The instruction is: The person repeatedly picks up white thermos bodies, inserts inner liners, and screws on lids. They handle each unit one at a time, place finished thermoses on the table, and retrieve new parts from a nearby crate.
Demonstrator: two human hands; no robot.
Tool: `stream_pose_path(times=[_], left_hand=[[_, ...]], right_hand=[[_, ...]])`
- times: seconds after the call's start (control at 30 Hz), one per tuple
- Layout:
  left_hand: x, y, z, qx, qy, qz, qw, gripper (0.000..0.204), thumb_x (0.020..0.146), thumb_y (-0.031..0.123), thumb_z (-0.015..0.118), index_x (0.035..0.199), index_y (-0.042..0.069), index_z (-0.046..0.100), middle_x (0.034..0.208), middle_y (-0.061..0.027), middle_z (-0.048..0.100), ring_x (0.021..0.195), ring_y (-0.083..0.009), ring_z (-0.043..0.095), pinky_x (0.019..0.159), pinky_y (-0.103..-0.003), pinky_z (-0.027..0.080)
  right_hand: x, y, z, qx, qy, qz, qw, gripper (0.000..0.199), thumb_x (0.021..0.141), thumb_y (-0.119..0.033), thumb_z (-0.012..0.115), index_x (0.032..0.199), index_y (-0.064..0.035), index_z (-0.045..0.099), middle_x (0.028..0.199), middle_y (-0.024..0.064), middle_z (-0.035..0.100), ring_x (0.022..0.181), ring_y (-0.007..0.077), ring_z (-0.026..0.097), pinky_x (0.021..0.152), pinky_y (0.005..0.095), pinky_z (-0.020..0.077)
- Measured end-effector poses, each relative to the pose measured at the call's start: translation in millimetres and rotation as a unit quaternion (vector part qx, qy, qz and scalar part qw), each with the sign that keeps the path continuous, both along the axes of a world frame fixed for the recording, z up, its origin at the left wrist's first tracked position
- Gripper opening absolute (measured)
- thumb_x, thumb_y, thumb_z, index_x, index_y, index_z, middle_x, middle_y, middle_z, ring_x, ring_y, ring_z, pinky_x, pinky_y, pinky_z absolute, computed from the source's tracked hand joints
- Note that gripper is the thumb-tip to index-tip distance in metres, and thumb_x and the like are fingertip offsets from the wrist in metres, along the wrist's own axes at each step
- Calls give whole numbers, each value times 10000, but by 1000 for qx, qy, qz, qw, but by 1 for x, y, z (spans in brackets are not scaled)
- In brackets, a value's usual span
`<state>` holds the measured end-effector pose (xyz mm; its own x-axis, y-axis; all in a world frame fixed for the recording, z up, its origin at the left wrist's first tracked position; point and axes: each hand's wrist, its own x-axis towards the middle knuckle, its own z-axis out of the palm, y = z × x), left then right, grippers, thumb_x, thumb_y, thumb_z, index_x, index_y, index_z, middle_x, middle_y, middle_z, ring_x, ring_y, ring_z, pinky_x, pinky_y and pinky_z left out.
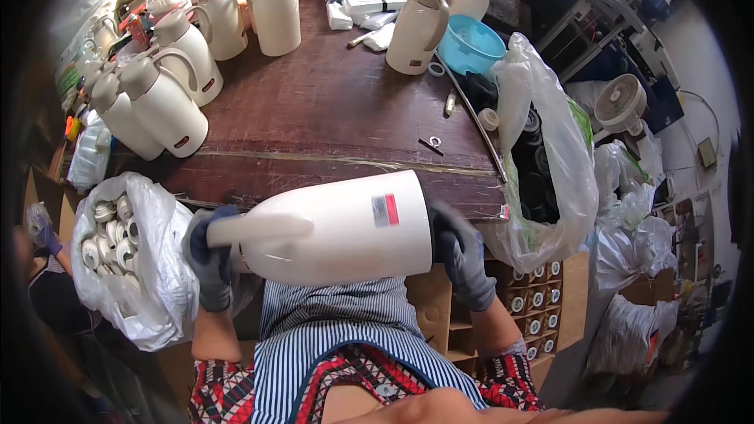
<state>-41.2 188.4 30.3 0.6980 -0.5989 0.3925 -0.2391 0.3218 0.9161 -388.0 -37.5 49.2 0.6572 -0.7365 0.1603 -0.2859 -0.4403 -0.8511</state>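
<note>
We see the white jug [338, 228] lying sideways just before the wooden table [330, 110]; left hand [210, 259] apparently wrapped around its top, right hand [463, 255] fingers clamped on its base.

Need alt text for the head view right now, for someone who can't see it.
Two gloved hands, left hand and right hand, hold a white jug on its side over a dark wooden table. More white jugs stand at the table's left and far side, with bags of parts at both sides.
</note>
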Motion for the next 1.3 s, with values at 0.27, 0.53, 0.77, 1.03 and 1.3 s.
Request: stream_pose_path(times=[0.27, 0.53, 0.77, 1.03, 1.3], left_hand=[[-27, -9, 40, 10, -430, 7, 903, 175, 792, 209, 763, 821, 59, 675, 858, -110, 685, 814, -304, 715, 833, -509, 589], [9, -6, -25, 91, -46, -6, 995, 243, 970, 223, 724, 1003, -8, 655, 928, -88, 671, 865, -192, 647, 804, -341, 520], [-2, -18, -111, 151, 148, -175, 962, 185, 992, 188, 719, 1017, 14, 659, 890, -20, 689, 823, -108, 643, 787, -268, 528], [-48, -13, -147, 290, 57, -126, 947, 225, 934, 127, 752, 1102, -8, 687, 956, -76, 722, 830, -154, 663, 788, -301, 540], [-20, -16, -155, 213, 243, -238, 916, 147, 993, 97, 667, 1113, 13, 655, 966, -56, 697, 849, -137, 663, 805, -301, 559]], right_hand=[[13, 6, -29, -78, -56, 109, 989, 747, 956, -274, 687, 1578, -38, 347, 1519, 216, 436, 1377, 353, 470, 1134, 432, 398], [2, 7, -12, -141, -12, 33, 989, 792, 1048, -604, 411, 1574, -12, 389, 1631, 230, 365, 1537, 405, 289, 1261, 500, 208], [13, 45, -17, -158, -113, 187, 963, 814, 1057, -640, 288, 1642, -74, 287, 1719, 238, 158, 1593, 451, 106, 1268, 580, 46], [-4, 69, -62, 253, -75, -10, 965, 856, 1077, -622, 327, 1669, -47, 104, 1736, 176, 111, 1596, 309, 139, 1289, 422, 119], [16, 61, 9, -141, 76, 85, 983, 842, 1011, -684, 379, 1553, -42, 426, 1646, 292, 283, 1528, 483, 261, 1245, 580, 179]])
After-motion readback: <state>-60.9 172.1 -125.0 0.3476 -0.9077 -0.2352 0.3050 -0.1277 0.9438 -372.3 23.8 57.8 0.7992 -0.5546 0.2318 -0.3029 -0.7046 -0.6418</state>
